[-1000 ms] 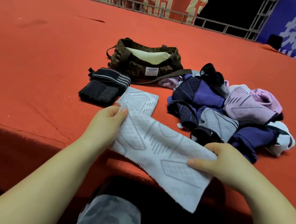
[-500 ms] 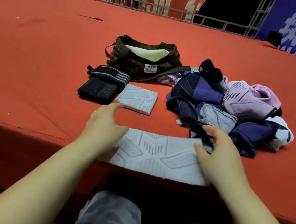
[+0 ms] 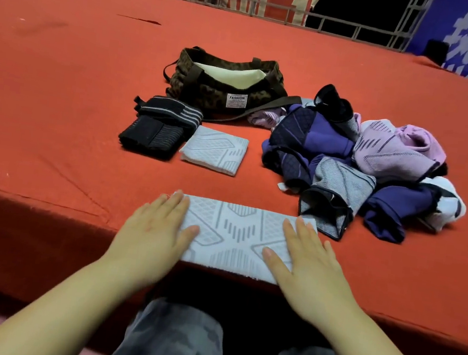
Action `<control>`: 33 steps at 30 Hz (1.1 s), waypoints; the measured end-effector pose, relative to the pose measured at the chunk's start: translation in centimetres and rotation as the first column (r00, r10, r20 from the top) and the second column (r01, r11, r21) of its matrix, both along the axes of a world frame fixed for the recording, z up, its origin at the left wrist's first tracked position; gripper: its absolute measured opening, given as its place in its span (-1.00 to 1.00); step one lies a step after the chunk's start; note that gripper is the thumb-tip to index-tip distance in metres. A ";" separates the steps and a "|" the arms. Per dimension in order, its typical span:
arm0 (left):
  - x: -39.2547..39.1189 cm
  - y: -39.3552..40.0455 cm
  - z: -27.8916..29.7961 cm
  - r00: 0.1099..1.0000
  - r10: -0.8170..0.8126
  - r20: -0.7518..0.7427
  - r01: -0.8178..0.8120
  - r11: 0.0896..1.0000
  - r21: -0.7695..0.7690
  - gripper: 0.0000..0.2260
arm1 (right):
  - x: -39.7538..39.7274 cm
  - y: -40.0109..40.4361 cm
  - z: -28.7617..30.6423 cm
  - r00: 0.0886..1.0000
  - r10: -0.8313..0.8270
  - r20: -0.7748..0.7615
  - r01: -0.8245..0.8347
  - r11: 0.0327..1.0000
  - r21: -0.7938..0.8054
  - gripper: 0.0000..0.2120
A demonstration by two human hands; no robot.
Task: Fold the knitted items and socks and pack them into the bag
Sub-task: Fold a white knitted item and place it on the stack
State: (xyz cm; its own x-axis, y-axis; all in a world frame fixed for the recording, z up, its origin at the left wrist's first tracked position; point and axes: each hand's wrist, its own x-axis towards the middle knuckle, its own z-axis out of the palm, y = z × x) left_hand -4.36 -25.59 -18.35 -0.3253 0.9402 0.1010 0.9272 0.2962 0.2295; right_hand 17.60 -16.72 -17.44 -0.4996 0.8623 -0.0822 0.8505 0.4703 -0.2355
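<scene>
Two flat hands on a pale knit strip at the red table's (image 3: 55, 124) near edge.
Beyond the fingertips: folded white piece (image 3: 215, 154), black folded piece (image 3: 155, 134), open bag (image 3: 224, 86), unfolded pile (image 3: 362, 164) just right. Left hand (image 3: 156, 235) and right hand (image 3: 304, 264) press the grey-patterned strip (image 3: 237, 234), fingers straight, gripping nothing.

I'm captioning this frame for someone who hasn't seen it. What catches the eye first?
Two hands, left hand and right hand, press flat on a white patterned knit strip at the red table's near edge. Beyond lie a jumbled purple-and-pink pile at right and an open leopard-print bag behind.
</scene>
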 end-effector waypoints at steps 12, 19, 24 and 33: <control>3.8 0.5 1.6 0.943 -0.334 -0.004 0.317 0.893 0.318 -0.69 | 1.7 0.3 2.4 0.852 -0.462 -0.245 0.423 0.885 -0.194 -0.44; 9.0 3.4 0.0 0.877 -0.479 -0.012 0.477 0.869 0.131 -0.38 | 2.1 1.0 3.9 0.484 -0.497 -0.720 0.239 0.867 -0.437 -0.84; 10.2 4.4 1.0 0.847 -0.525 0.081 0.528 0.849 -0.014 -0.24 | 1.0 0.6 5.5 0.347 -0.478 -0.807 0.060 0.870 -0.489 -0.69; 0.1 1.4 0.7 0.977 0.030 0.211 -0.091 0.955 0.283 -0.85 | -6.0 -0.6 4.2 0.623 -0.325 -0.711 0.102 0.936 -0.338 -0.68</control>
State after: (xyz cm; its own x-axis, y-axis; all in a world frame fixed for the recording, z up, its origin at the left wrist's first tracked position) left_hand -4.27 -24.20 -17.67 -0.4225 0.8582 0.2914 0.8345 0.2429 0.4945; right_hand 11.57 -17.31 -13.28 -0.2872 0.9578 0.0130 0.3954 0.1309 -0.9091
